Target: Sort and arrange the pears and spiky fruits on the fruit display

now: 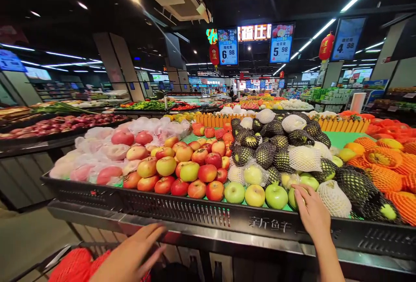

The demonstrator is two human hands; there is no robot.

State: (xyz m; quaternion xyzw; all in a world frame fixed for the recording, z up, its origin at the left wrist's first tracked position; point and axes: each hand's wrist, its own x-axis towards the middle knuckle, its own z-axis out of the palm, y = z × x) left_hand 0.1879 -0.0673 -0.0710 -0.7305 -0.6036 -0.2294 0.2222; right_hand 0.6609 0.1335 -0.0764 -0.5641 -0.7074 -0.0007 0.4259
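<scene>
My right hand [314, 212] reaches over the front rim of a black display tray [208, 217]. Its fingers curl round a green apple [291, 199], largely covered by the hand. A row of green apples [276, 196] sits just left of it, and a white foam-netted fruit [334, 198] lies to its right. Low in front of the tray, my left hand [134, 247] is empty, slightly blurred, its thumb apart from the fingers. Beneath it shows red netting [73, 267] at the lower left.
Red and yellow apples [191, 171] are piled left of the green ones, with plastic-wrapped fruit [107, 154] farther left. Black-netted fruit [264, 154] and orange-netted fruit [383, 178] fill the right side. A metal ledge [227, 236] runs below the tray. Price screens [281, 43] hang overhead.
</scene>
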